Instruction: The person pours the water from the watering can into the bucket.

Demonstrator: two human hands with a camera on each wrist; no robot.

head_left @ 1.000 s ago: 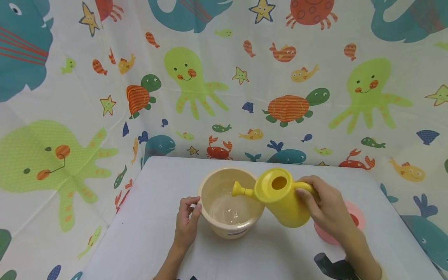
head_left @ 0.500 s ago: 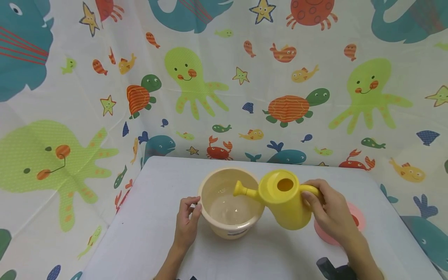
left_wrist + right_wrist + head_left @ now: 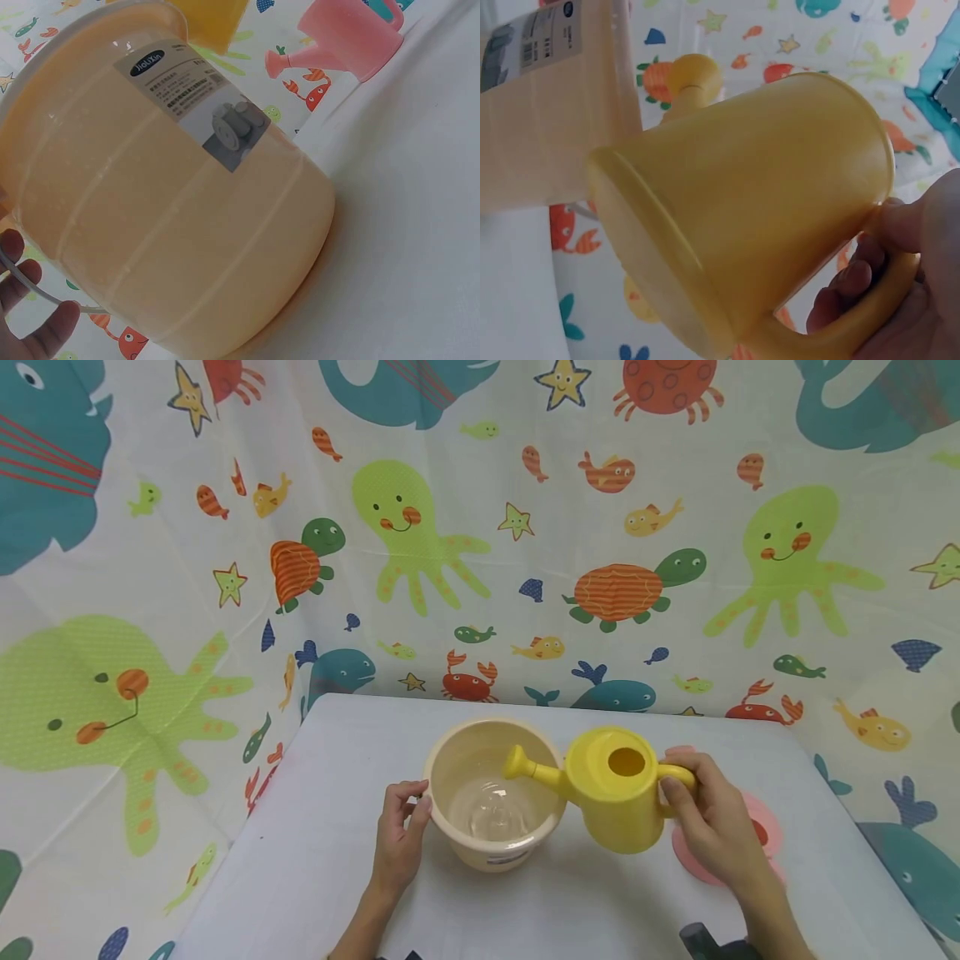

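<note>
A cream bucket [image 3: 457, 760] stands upright on the table, with rippling water [image 3: 495, 810] at its bottom. My left hand [image 3: 401, 839] is at its left side; in the left wrist view the fingers and thumb hold its thin handle [image 3: 34, 286], which hangs down beside the wall. My right hand [image 3: 716, 822] grips the handle [image 3: 889, 300] of a yellow watering can [image 3: 622, 814] in the air to the bucket's right. The can leans slightly left, its spout [image 3: 525, 764] reaching over the bucket's opening. Whether water leaves the spout cannot be made out.
A pink watering can [image 3: 352, 41] stands on the table at the right, partly hidden behind my right hand and forearm in the head view. A white cloth covers the table [image 3: 337, 752]. A sea-animal printed curtain [image 3: 480, 568] hangs behind and at the sides.
The yellow watering can has moved a little to the right and tipped back more upright. Ripples now spread in the bucket's water. My left hand and the bucket have stayed in place.
</note>
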